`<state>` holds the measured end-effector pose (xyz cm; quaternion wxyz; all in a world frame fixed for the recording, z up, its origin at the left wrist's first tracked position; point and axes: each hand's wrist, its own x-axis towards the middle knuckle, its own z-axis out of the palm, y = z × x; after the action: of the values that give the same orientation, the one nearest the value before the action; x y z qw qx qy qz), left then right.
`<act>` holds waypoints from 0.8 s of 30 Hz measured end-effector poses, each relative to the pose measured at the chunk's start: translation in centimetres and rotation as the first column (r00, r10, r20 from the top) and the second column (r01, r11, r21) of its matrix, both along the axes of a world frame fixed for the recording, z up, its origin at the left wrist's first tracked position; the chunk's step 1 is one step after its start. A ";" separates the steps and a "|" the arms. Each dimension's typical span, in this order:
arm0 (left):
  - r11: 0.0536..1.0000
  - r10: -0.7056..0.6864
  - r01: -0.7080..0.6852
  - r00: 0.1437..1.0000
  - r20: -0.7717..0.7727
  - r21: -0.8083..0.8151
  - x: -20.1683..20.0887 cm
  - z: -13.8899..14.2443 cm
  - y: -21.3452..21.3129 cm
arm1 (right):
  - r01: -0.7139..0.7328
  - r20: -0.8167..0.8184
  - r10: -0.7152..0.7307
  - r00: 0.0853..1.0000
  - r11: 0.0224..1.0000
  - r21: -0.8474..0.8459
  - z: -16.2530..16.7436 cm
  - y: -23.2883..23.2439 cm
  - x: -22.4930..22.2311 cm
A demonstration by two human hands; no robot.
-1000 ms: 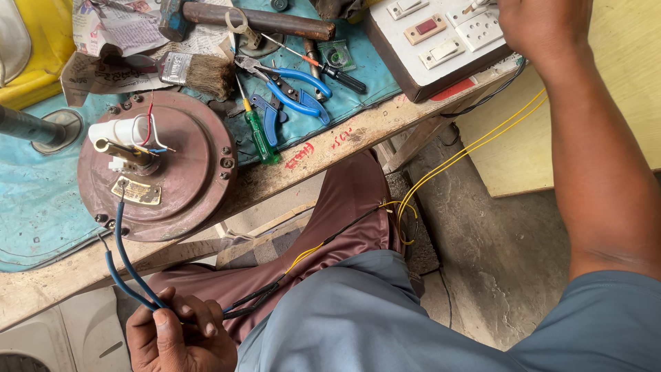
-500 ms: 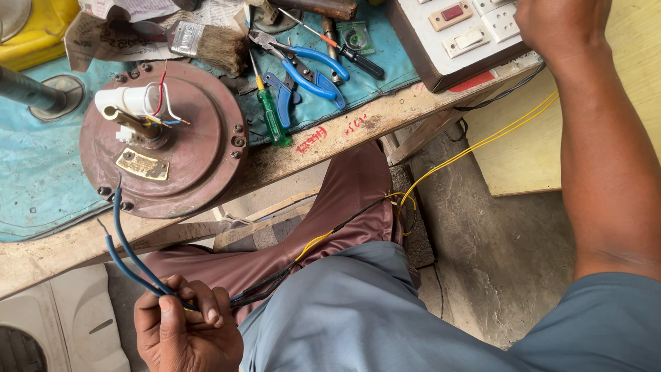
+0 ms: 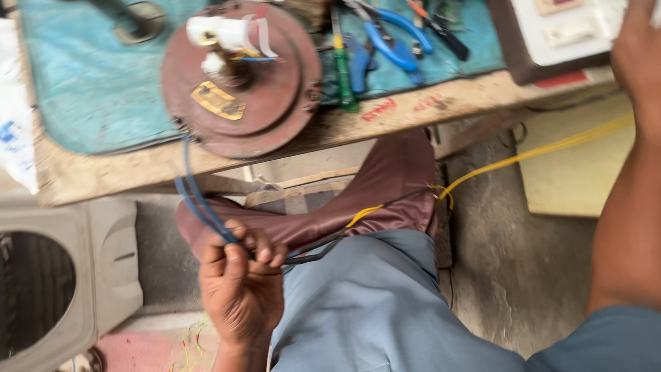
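left hand (image 3: pixel 241 286) closed on blue wires (image 3: pixel 196 200) running down from the round motor housing (image 3: pixel 241 76) on the bench edge, right hand (image 3: pixel 637 48) on the switch board (image 3: pixel 561 31), grip unseen; advise keeping fingers on insulation, wires slack.

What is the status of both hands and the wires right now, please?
Left hand pinching blue wires from the round motor. Right hand on the switchboard. Nothing obstructing.
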<state>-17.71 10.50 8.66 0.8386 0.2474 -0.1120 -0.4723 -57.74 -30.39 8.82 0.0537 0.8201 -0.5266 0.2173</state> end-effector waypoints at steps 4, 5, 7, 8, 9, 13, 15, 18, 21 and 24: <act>0.998 -0.035 0.036 0.999 -0.019 0.042 -0.1 0.2 0.0 | -0.385 0.747 0.257 0.613 0.923 -0.003 1.5 15.6 8.8; 0.998 -0.063 0.063 0.998 -0.020 0.022 -0.1 0.3 -0.2 | -0.525 0.811 0.346 0.472 0.849 -0.057 1.7 19.1 11.9; 0.995 -0.095 0.095 0.995 -0.015 0.009 -0.6 0.3 -0.7 | -0.724 0.804 0.460 0.378 0.688 -0.053 2.1 25.0 17.9; 0.995 -0.096 0.096 0.995 -0.009 0.018 -0.8 0.2 -1.0 | -0.771 0.721 0.542 0.431 0.637 -0.018 2.5 26.6 20.4; 0.995 -0.100 0.100 0.995 -0.004 0.029 -1.0 0.2 -1.2 | -0.807 0.702 0.591 0.396 0.589 -0.040 2.9 27.6 22.7; 0.979 -0.120 0.121 0.993 -0.013 0.162 -1.2 -0.3 -1.8 | -0.798 0.704 0.572 0.421 0.602 -0.012 3.9 29.1 27.0; 0.985 -0.100 0.097 0.995 0.009 0.143 -1.0 -0.5 -1.9 | -0.792 0.728 0.521 0.445 0.609 0.048 3.6 29.4 27.4; 0.989 -0.103 0.100 0.994 0.023 0.107 -0.9 -0.7 -1.9 | -0.765 0.756 0.451 0.475 0.637 0.100 2.3 30.2 27.2; 0.989 -0.033 0.029 0.999 0.023 0.146 -0.8 -0.9 -2.2 | -0.744 0.877 0.268 0.399 0.653 0.140 0.8 31.0 26.8; 0.976 0.105 -0.152 0.956 0.273 0.157 0.3 -0.9 -2.1 | -0.726 0.988 -0.086 0.128 0.671 0.153 -0.2 30.8 26.1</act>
<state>-17.38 8.39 7.74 0.8202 0.3877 -0.1638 -0.3875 -31.61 0.38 8.60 -0.6100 0.5620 -0.2658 0.4913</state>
